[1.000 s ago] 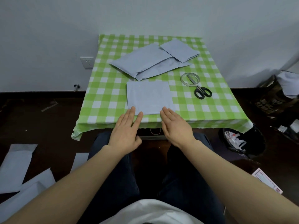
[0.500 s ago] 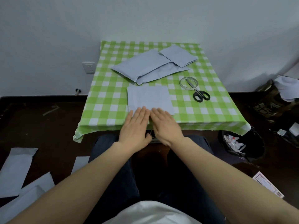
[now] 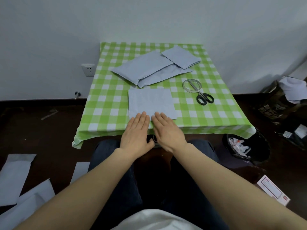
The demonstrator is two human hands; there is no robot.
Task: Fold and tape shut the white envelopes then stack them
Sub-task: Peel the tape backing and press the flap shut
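1. Green-checked tablecloth (image 3: pixel 108 113) carries both hands at its near edge. The left hand (image 3: pixel 136 131) and right hand (image 3: pixel 167 130) lie flat with straight fingers, grasping nothing. Their fingertips (image 3: pixel 143 114) press the near edge of the folded white envelope (image 3: pixel 151 102).
2. A second ago the hands sat apart along that edge; now they lie side by side at its middle, almost touching. I judge the crease is smoothed, so taping comes next.
3. The envelope lies flat just ahead of the fingertips, squared to the table. It looks nearly square, but its long axis seems to run left to right, with the pressed edge facing the person.
4. Ahead and right of the right hand, a tape roll (image 3: pixel 191 86) rests over the blades of the scissors (image 3: pixel 203 97).
5. Farthest ahead lies an overlapped pile of envelopes (image 3: pixel 142 68), angled, with a smaller folded envelope (image 3: pixel 181 58) on its right end.
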